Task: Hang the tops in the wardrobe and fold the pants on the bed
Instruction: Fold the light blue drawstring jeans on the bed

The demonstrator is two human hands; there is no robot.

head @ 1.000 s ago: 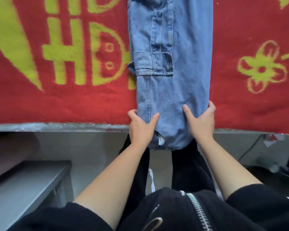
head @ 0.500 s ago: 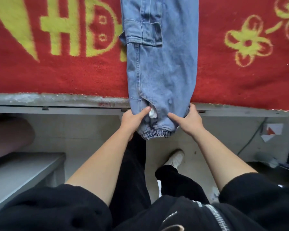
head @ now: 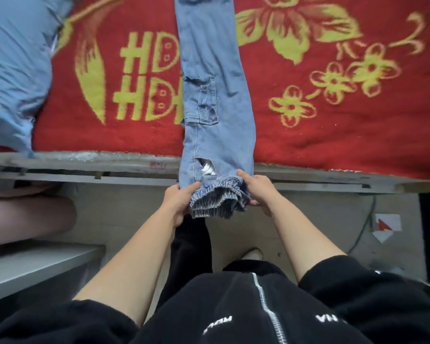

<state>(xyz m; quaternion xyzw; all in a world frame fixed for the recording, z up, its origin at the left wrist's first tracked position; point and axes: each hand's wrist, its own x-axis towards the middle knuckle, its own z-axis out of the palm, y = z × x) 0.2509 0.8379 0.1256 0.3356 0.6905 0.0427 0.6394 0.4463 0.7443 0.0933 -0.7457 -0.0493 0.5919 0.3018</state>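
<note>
Light blue denim pants (head: 216, 95) lie lengthwise on the bed's red blanket (head: 333, 135), legs stacked, cargo pocket facing up. Their elastic cuffs hang over the bed's near edge. My left hand (head: 180, 202) grips the cuffs from the left, thumb on top. My right hand (head: 257, 191) holds them from the right, fingers under the fabric. The cuffs are lifted slightly off the bed frame. The waist end runs out of view at the top.
A pale blue garment (head: 15, 70) lies on the bed at the left. The grey bed frame rail (head: 85, 170) runs across. A grey bench (head: 35, 264) stands at lower left, a cable and a paper scrap (head: 385, 227) lie on the floor at right.
Both hands slid down the legs to the cuffs and closed on them, lifting them. The view tilted up, showing more of the bed and the pale blue garment.
</note>
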